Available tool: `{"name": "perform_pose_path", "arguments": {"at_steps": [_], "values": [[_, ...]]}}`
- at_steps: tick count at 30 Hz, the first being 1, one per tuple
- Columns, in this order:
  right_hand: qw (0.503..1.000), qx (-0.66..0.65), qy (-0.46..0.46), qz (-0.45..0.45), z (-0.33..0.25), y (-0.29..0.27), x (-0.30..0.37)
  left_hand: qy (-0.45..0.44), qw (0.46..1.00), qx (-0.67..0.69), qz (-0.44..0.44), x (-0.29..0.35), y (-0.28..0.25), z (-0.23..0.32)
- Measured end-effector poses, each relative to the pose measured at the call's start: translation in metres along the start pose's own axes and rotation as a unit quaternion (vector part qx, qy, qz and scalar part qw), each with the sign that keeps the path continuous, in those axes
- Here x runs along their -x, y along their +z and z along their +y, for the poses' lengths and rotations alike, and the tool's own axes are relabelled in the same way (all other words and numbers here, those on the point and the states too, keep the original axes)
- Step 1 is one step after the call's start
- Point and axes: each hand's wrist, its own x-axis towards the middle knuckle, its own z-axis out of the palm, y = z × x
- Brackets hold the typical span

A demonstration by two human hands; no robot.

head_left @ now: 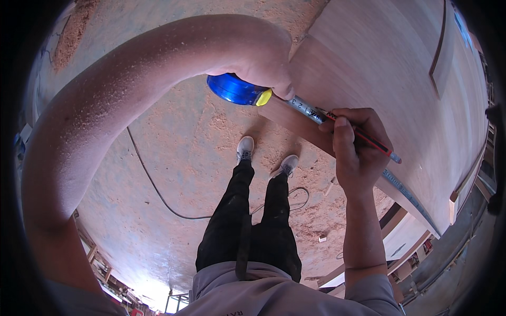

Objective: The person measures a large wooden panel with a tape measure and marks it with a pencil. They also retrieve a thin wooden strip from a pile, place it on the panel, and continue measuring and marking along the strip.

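Note:
My left hand [266, 63] is closed around a blue tape measure [234, 89] with a yellow tab at its mouth. From it the silver tape blade [304, 107] runs out to the right along the edge of a large wooden board [358, 58]. Farther along, the blade passes under my right hand [361, 142] and shows again toward the board's lower right corner. Between the fingers of that hand is a red and black pencil [371, 139], its point near the blade and the board. The pencil's blunt end points down to the right.
Sawdust lies over the floor [179, 152], and a dark cable [158, 195] curves across it behind my shoes [245, 146]. On the board's far right side rests a curved-edged wooden strip [438, 50]. More timber pieces [416, 253] stand below the board at the lower right.

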Motion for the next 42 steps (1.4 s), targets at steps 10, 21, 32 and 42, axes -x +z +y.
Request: {"name": "perform_pose_path", "arguments": {"at_steps": [10, 21, 32, 42], "values": [[1.0, -0.006, 0.008, -0.002, -0.002, 0.0, -0.001, 0.071, 0.99, -0.036, 0.114, 0.018, 0.014, 0.003], [1.0, -0.002, 0.006, 0.004, 0.001, -0.001, 0.0, 0.093, 0.99, -0.018, 0.101, 0.017, 0.012, -0.002], [1.0, 0.003, -0.015, 0.003, 0.002, -0.001, -0.001, 0.006, 1.0, -0.001, -0.002, -0.003, 0.001, -0.001], [1.0, 0.009, -0.014, 0.018, 0.003, 0.0, 0.0, 0.016, 1.0, 0.019, -0.008, -0.003, 0.001, -0.003]]}}
